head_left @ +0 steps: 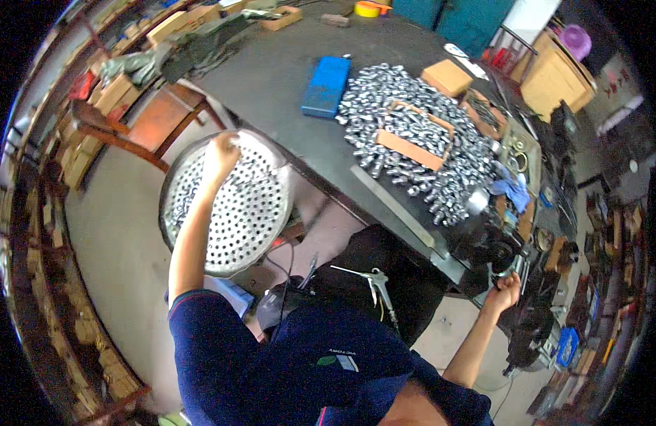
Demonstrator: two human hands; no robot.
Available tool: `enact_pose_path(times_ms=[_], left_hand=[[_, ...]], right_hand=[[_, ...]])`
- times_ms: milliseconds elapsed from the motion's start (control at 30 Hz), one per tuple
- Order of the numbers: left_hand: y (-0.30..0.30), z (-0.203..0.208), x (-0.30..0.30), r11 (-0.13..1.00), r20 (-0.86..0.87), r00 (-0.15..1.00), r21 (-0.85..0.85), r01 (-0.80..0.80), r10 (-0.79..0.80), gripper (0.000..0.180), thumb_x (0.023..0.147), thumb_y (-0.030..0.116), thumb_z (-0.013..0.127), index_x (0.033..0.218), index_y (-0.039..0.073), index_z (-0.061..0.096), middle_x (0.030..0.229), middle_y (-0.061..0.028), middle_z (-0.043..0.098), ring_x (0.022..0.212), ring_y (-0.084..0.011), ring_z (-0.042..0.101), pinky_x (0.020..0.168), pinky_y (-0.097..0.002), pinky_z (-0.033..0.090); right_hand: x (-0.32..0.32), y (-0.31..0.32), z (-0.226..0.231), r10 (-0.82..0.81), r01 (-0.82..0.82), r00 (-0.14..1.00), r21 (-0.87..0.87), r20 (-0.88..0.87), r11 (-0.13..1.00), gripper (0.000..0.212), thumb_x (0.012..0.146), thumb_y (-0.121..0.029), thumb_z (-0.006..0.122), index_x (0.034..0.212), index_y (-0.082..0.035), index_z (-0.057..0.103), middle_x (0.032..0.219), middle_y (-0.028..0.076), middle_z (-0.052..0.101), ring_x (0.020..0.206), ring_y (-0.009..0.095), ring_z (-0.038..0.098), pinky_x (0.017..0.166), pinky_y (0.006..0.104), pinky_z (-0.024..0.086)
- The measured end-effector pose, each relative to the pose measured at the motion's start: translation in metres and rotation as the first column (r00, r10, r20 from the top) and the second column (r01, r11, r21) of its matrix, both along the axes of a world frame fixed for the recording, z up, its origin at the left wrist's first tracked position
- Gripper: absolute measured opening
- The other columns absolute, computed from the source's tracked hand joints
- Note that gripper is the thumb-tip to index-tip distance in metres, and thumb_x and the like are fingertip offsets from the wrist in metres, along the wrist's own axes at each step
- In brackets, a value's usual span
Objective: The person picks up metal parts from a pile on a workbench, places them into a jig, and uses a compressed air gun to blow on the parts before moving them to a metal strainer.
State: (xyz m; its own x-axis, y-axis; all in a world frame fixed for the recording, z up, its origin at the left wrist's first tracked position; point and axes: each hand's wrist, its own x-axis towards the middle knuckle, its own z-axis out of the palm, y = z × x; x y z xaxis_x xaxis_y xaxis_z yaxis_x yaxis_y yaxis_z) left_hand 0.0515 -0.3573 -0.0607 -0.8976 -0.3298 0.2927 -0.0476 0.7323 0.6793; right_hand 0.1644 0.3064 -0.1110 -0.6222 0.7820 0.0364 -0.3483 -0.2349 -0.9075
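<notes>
My left hand (pixel 221 156) is closed over the far part of a round, perforated metal basin (pixel 246 245). Small metal parts (pixel 179 202) lie in that basin, and whatever my fingers hold is hidden. On the right, my right hand (pixel 507 290) is wrapped round a shiny metal handle (pixel 523 273) beside a dark bench machine (pixel 493 248) at the table's edge. A big heap of small silvery metal fittings (pixel 385 92) covers the middle of the dark table (pixel 271 85). An open cardboard box (pixel 411 149) full of the same fittings sits in the heap.
An air blow gun (pixel 378 284) lies across my lap. On the table are a blue case (pixel 326 86), a flat metal bar (pixel 392 204), a closed cardboard box (pixel 446 77) and a blue cloth (pixel 512 190). A wooden chair (pixel 154 124) stands left, near loaded shelves (pixel 65 298).
</notes>
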Motion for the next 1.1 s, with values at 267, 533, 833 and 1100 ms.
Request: enact_pose_path(times_ms=[267, 533, 833, 1100], left_hand=[[-0.031, -0.085, 0.060, 0.936, 0.294, 0.938, -0.344, -0.077, 0.185, 0.021, 0.066, 0.019, 0.057, 0.082, 0.007, 0.061, 0.073, -0.0164, 0.059, 0.072, -0.0301, 0.058, 0.065, -0.0376, 0.046], [-0.002, -0.081, 0.049, 0.925, 0.297, 0.929, -0.367, -0.101, 0.219, 0.013, 0.067, 0.017, 0.055, 0.076, 0.008, 0.059, 0.074, -0.0154, 0.059, 0.073, -0.0320, 0.057, 0.065, -0.0400, 0.045], [0.071, 0.010, 0.027, 0.657, -0.012, 0.920, 0.696, 0.289, -0.391, 0.019, 0.074, -0.001, 0.052, 0.091, -0.008, 0.049, 0.082, -0.0177, 0.059, 0.070, -0.0206, 0.060, 0.065, -0.0271, 0.046], [0.230, 0.049, -0.024, 0.373, -0.146, 0.684, 0.748, 0.549, -0.714, 0.013, 0.075, 0.003, 0.057, 0.085, -0.004, 0.052, 0.069, -0.0083, 0.058, 0.063, -0.0142, 0.058, 0.053, -0.0211, 0.046]], right_hand=[[-0.005, 0.015, -0.003, 0.074, -0.075, 0.997, 0.067, 0.023, 0.995, 0.019, 0.082, -0.013, 0.044, 0.089, 0.002, 0.053, 0.063, -0.001, 0.043, 0.052, 0.007, 0.037, 0.044, 0.0199, 0.029], [-0.005, -0.004, 0.012, 0.017, -0.018, 0.999, 0.023, 0.052, 1.000, 0.016, 0.078, -0.007, 0.044, 0.085, 0.002, 0.055, 0.060, -0.001, 0.039, 0.051, 0.007, 0.034, 0.044, 0.0196, 0.028], [0.005, 0.007, 0.001, 0.013, -0.016, 0.998, 0.048, 0.059, 0.999, 0.018, 0.079, -0.008, 0.044, 0.090, 0.002, 0.052, 0.063, -0.002, 0.041, 0.054, 0.006, 0.038, 0.046, 0.0192, 0.031], [-0.009, -0.007, 0.014, -0.002, 0.002, 1.000, -0.047, -0.002, 0.999, 0.019, 0.080, -0.017, 0.049, 0.081, 0.002, 0.053, 0.056, -0.002, 0.039, 0.047, 0.006, 0.033, 0.042, 0.0196, 0.028]])
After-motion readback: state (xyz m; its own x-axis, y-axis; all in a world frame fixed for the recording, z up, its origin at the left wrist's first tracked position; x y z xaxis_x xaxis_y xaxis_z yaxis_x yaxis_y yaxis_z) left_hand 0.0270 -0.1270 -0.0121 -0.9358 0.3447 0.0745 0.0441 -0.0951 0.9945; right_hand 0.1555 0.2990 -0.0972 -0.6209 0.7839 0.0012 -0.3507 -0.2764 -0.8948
